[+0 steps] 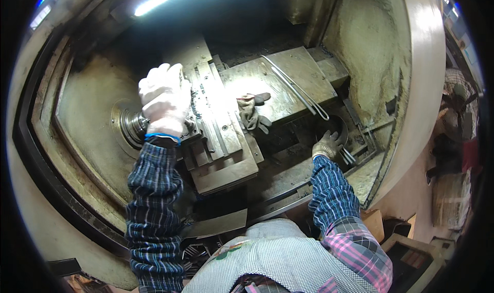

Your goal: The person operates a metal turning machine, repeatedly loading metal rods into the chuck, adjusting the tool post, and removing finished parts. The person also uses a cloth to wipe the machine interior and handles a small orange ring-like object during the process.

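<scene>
Left hand (163,95) and right hand (328,144) — I can't tell either grip — are inside the machine (92,84): my left near the round spindle (135,124), a crumpled glove (248,111) between both hands, my right beside thin metal rods (348,157).

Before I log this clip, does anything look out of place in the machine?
A loose dark-fingered glove lies crumpled by the lit slide; the left hand and right hand wear gloves, so it looks stray. A bent rod also overhangs the flat plate.
</scene>
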### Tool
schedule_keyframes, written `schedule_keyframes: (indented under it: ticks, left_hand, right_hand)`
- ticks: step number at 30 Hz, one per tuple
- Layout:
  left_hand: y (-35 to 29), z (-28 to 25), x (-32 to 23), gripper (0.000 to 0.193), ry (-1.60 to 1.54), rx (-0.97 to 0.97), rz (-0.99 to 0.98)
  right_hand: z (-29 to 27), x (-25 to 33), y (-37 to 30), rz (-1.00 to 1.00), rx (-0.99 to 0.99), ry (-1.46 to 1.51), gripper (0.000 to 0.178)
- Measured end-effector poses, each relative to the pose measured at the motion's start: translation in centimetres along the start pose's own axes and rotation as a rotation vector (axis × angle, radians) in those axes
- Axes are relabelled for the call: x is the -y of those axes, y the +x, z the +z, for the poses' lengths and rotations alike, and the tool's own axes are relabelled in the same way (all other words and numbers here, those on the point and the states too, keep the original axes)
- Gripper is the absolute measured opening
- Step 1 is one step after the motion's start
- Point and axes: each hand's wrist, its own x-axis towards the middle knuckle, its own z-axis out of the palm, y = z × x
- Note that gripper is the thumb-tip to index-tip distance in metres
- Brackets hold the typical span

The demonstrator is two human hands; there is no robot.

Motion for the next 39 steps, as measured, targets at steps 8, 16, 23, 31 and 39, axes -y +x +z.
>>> schedule_keyframes:
  ticks: [8, 16, 23, 31, 39]
  left_hand:
    - [-3.6, 3.5, 9.1, 0.039, 0.384, 0.509, -0.301]
    - [-5.1, 6.2, 12.2, 0.036, 0.411, 0.708, -0.237]
    - [-1.5, 9.8, 14.3, 0.041, -0.043, 0.954, -0.127]
    - [3.2, 13.0, 3.4, 0.036, -0.582, 0.586, 0.187]
    - [2.6, -6.6, -4.9, 0.033, -1.009, -0.154, 0.096]
  right_hand:
    - [6.8, -3.7, 8.7, -0.038, 0.031, -0.317, 0.036]
    - [10.5, -4.0, 10.5, -0.165, -0.033, -0.328, 0.030]
    - [1.9, -0.7, 3.4, 0.083, 0.020, 0.078, 0.025]
    - [8.4, -1.5, -7.4, -0.015, 0.260, 0.860, 0.025]
    - [-2.8, -1.2, -15.1, -0.520, 0.244, 1.323, 0.031]
